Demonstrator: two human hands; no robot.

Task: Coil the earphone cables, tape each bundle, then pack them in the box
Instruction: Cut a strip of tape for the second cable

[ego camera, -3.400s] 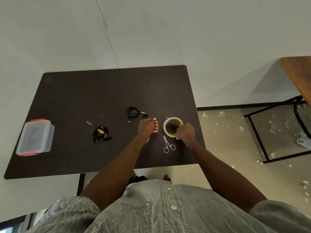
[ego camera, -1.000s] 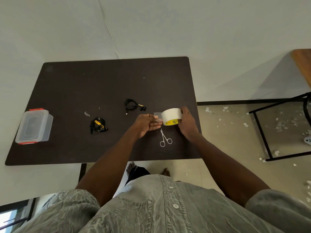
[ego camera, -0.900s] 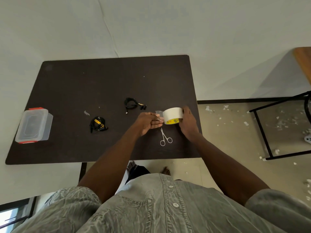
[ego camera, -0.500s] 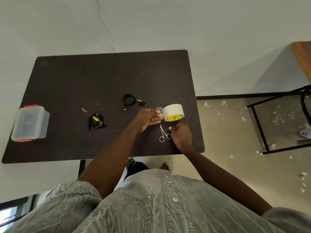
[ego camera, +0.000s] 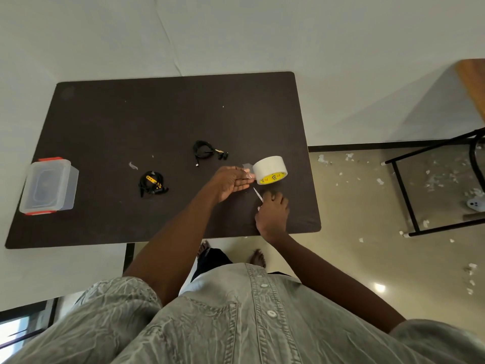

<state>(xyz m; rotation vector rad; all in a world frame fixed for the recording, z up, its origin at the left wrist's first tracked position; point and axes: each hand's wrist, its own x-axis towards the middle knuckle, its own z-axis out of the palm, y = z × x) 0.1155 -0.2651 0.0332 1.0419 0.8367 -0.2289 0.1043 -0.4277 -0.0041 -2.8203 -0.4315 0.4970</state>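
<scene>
My left hand pinches the pulled-out clear end of the tape, and the white tape roll hangs from that strip just above the dark table. Below the roll, my right hand is closed over the handles of the small scissors, whose blades poke out toward the tape. A coiled black earphone cable lies behind my left hand. A second black bundle with a yellow tag lies further left. The clear plastic box with red clips stands at the table's left edge, lid on.
A small scrap of tape lies between the box and the bundles. To the right of the table stand a black metal frame and a wooden tabletop; paper bits litter the floor. My feet show under the near table edge.
My right hand let go of the tape roll and dropped onto the scissors, closing over their handles. My left hand keeps the tape end, with the roll now hanging from it.
</scene>
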